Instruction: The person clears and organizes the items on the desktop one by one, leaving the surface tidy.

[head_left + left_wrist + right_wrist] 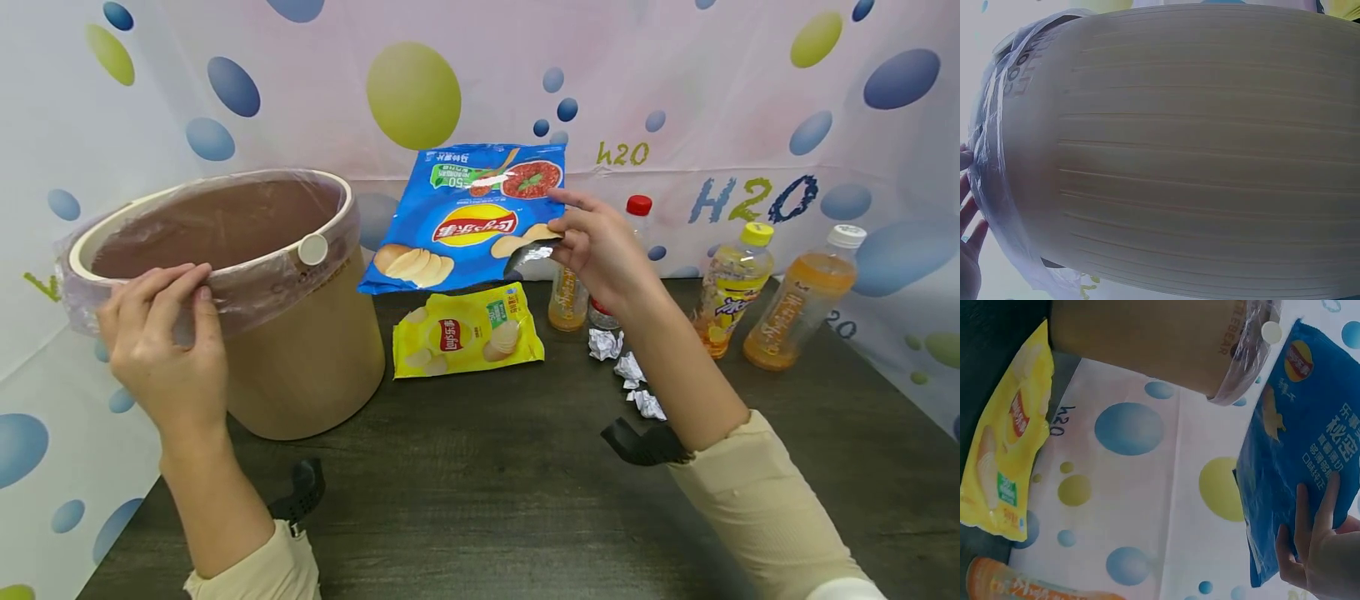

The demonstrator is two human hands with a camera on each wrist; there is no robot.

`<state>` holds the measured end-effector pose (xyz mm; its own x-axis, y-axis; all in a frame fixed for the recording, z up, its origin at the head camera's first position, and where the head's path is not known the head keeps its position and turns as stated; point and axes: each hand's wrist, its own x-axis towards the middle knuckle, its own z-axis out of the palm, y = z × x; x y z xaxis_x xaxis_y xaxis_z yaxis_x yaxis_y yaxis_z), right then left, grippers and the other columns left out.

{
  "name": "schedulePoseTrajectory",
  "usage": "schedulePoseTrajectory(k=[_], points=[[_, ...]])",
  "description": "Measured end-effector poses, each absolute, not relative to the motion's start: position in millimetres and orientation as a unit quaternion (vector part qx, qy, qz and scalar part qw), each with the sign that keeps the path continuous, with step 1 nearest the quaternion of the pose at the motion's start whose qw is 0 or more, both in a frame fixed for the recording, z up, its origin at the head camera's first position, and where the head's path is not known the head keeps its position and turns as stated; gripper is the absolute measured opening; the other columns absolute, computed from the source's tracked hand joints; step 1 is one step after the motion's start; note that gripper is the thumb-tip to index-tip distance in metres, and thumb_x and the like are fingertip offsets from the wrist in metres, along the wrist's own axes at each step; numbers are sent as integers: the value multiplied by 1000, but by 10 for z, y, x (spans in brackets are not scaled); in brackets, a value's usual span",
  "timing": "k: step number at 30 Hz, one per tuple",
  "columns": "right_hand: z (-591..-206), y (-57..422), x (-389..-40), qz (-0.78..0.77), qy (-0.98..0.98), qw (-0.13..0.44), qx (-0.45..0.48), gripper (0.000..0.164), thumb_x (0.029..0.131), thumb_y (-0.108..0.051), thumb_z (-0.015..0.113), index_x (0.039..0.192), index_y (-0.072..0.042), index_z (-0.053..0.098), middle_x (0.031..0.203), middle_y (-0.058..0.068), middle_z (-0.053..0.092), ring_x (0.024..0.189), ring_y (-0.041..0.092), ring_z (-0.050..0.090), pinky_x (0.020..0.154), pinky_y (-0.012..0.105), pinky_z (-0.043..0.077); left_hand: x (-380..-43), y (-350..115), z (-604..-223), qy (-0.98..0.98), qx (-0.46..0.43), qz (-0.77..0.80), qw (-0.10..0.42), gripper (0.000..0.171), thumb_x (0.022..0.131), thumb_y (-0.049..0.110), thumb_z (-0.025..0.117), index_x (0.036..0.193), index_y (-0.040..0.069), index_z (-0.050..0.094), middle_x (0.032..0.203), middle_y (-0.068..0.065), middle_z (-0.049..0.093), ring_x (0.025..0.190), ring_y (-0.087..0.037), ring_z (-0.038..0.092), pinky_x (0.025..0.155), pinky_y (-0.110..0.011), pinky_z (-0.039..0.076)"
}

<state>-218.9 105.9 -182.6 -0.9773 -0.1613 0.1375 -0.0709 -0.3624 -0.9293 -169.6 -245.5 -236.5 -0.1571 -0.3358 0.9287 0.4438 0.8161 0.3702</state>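
My right hand (600, 242) grips the right edge of a blue Lay's chip bag (450, 200), held in the air beside the bin. In the right wrist view, several fingers lie against the bag's back (1310, 425). At the left stands a beige trash bin (315, 358) lined with a clear plastic bag (277, 308). My left hand (165, 333) holds the bin's near rim, its fingertips on the lined edge. Most of the left hand is out of the left wrist view, where the bin wall (1197, 150) fills the frame. Under the blue bag lies a yellow Lay's chip bag (468, 333).
Crumpled white paper balls (632, 371) lie near my right forearm. Behind them is a red-capped bottle (637, 208), partly hidden, with an orange-tinted bottle (567, 300) beside it. A yellow-capped bottle (735, 283) and a white-capped bottle (802, 296) stand at right on the dark table (480, 483).
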Motion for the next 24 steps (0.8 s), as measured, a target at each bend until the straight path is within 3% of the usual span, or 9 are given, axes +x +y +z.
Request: schedulePoseTrajectory(k=[8, 16, 24], points=[[-1687, 878, -2171, -850, 518, 7, -93, 49, 93, 1, 43, 140, 0, 30, 138, 11, 32, 116, 26, 46, 92, 30, 42, -1685, -2460, -2382, -706, -40, -294, 643, 18, 87, 15, 62, 92, 2, 73, 97, -11, 67, 103, -24, 52, 101, -32, 27], [-1571, 561, -2215, -878, 474, -19, -68, 53, 90, 3, 52, 138, -1, 32, 127, 14, 45, 106, 25, 56, 81, 29, 48, -1689, -2468, -2371, -706, -37, -295, 643, 18, 87, 16, 62, 92, 2, 73, 97, -10, 67, 103, -23, 52, 101, -32, 27], [-1584, 213, -2321, -861, 502, -32, -79, 54, 90, -2, 55, 138, 0, 31, 119, 15, 48, 100, 24, 59, 78, 28, 50, -1686, -2466, -2363, -702, -39, -297, 646, 17, 86, 15, 62, 91, 2, 73, 96, -11, 67, 102, -24, 52, 101, -32, 27]])
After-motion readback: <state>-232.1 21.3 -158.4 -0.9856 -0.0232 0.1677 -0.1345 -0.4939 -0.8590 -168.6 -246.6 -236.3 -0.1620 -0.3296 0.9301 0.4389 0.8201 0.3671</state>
